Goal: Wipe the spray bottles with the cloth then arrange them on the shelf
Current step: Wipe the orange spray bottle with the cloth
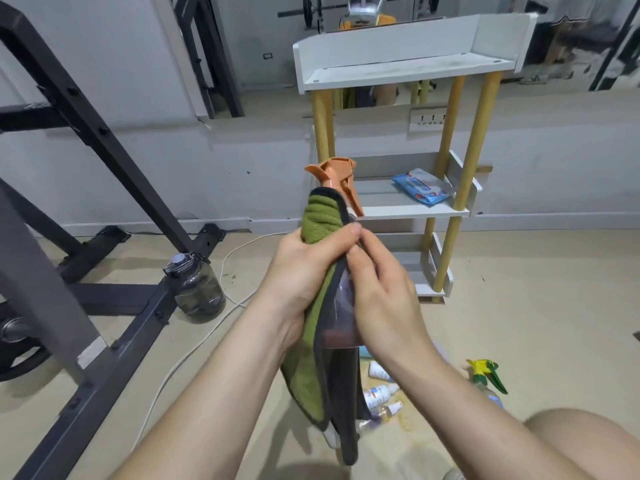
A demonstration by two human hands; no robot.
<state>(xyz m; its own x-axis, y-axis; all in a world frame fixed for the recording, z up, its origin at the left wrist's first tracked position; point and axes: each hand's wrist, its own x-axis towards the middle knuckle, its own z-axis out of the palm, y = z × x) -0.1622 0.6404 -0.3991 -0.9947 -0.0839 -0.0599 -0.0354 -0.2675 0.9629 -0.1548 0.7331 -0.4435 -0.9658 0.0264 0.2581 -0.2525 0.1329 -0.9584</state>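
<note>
Dark water jug (195,287) just beside black rack frame (114,150), white cable (207,335) alongside.

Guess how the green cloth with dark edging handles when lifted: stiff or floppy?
Probably floppy: the green cloth with dark edging folds round the orange-triggered clear spray bottle and hangs limp below the left hand. Likely grippy, not slippery: its pile looks terry-like. Likely light: it looks thin.

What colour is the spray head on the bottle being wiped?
The spray head is orange, clearest in the head view.
</note>
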